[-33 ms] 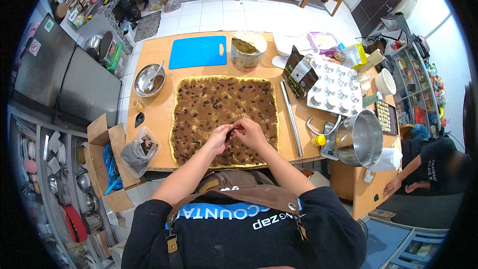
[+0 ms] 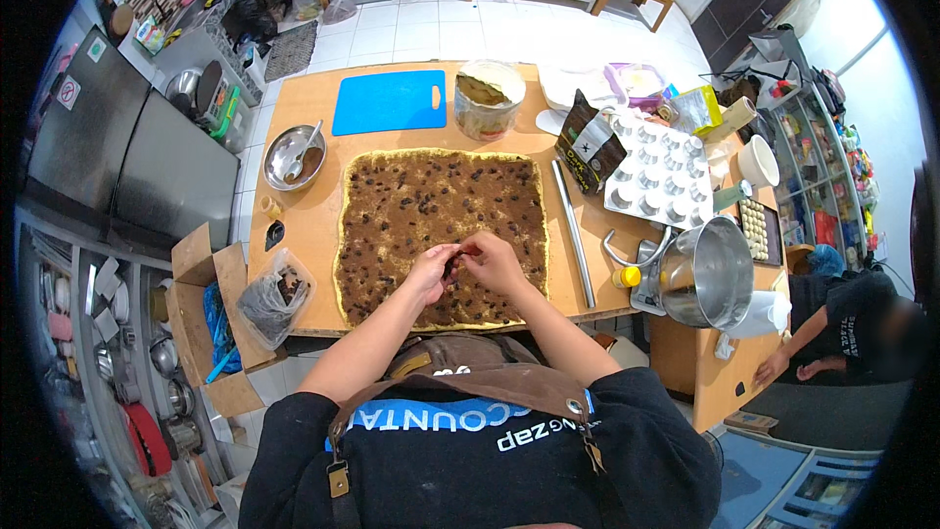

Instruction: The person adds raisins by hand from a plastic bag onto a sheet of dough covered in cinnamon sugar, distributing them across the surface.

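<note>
A rolled-out rectangular sheet of dough (image 2: 441, 220) lies flat on the table, covered with a brown powdery layer and dotted with dark raisins. Its pale yellow edge shows all round. Over the near part of the sheet, my left hand (image 2: 429, 272) and my right hand (image 2: 493, 263) meet with fingers pinched together. Small dark pieces that look like raisins show between them; the fingertips partly hide these. To the left, an open plastic bag in a clear tub (image 2: 276, 299) holds more dark raisins.
A metal bowl with a spoon (image 2: 294, 159), blue cutting board (image 2: 389, 103) and tub (image 2: 488, 100) stand beyond the dough. A metal rod (image 2: 574, 233), dark pouch (image 2: 590, 145), cupcake tray (image 2: 658, 168) and mixer bowl (image 2: 705, 272) are rightward. Another person (image 2: 842, 328) is at far right.
</note>
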